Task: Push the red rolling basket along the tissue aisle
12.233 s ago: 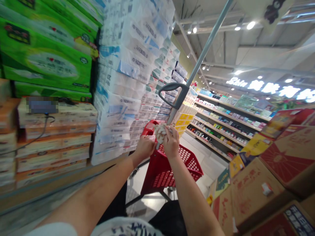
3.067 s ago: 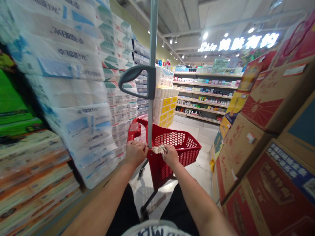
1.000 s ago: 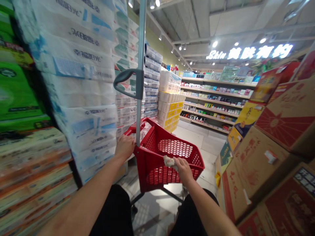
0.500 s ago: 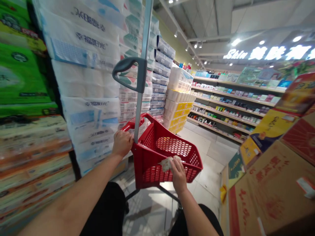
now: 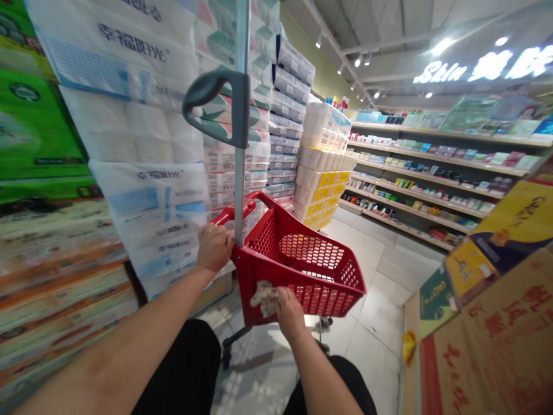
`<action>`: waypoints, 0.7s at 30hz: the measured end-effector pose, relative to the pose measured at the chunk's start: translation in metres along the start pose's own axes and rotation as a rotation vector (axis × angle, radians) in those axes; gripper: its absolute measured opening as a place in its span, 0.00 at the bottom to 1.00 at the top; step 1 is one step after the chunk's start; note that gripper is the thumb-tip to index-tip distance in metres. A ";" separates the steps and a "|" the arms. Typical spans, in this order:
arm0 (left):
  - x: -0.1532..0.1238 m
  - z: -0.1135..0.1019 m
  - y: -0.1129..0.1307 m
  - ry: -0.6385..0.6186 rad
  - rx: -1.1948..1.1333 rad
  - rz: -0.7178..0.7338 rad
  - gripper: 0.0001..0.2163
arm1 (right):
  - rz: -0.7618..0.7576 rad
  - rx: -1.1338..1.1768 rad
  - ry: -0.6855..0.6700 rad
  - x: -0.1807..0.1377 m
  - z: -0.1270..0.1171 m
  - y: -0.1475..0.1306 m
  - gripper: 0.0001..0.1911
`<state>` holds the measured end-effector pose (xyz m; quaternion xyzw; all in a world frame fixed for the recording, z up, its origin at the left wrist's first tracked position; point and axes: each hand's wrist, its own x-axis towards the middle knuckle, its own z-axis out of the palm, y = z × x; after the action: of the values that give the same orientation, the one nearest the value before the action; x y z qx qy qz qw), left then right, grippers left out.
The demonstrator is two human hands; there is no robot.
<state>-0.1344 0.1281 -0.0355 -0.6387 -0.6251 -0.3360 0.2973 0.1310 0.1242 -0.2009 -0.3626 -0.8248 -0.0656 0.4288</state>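
Note:
A red plastic shopping cart with perforated basket walls stands in front of me, its basket tilted in view. My left hand is closed round the cart's red handle beside a tall metal pole that carries a grey plastic grip. Low on the cart's near side wall, my right hand presses a crumpled off-white cloth against the red plastic. The fingers are bent over the cloth's right edge.
Toilet paper packs are stacked high at the left, near green packages. Cardboard boxes rise at the right. Shelves of small goods line the back, beyond the pale tiled floor.
My right hand has slid the cloth left and down, from the basket's upper side to the solid panel near the handle. My left hand keeps its hold. The view has shifted slightly.

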 end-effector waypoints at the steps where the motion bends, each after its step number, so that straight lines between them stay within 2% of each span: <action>1: 0.000 0.001 0.000 -0.001 0.005 0.000 0.17 | -0.009 0.023 -0.039 0.002 0.003 -0.003 0.17; 3: 0.000 0.002 0.000 -0.005 0.017 0.003 0.17 | -0.034 0.060 -0.031 0.007 0.007 -0.008 0.16; 5: 0.001 0.004 0.000 -0.008 0.030 0.004 0.17 | -0.035 0.060 0.062 0.014 0.007 -0.009 0.16; 7: 0.002 0.006 -0.001 -0.005 0.029 0.004 0.16 | -0.014 0.030 0.095 0.021 0.008 -0.009 0.16; 12: 0.004 0.012 -0.004 0.003 0.003 0.008 0.16 | -0.087 0.033 -0.089 0.021 0.016 -0.010 0.12; 17: 0.003 0.016 -0.005 0.019 0.061 0.032 0.17 | -0.037 -0.101 0.037 0.004 0.006 0.009 0.16; 21: 0.004 0.015 -0.003 0.005 0.092 0.029 0.17 | -0.119 -0.140 -0.102 -0.010 -0.007 0.030 0.17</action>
<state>-0.1365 0.1423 -0.0418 -0.6324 -0.6299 -0.3043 0.3328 0.1593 0.1374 -0.2101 -0.3449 -0.8591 -0.1300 0.3551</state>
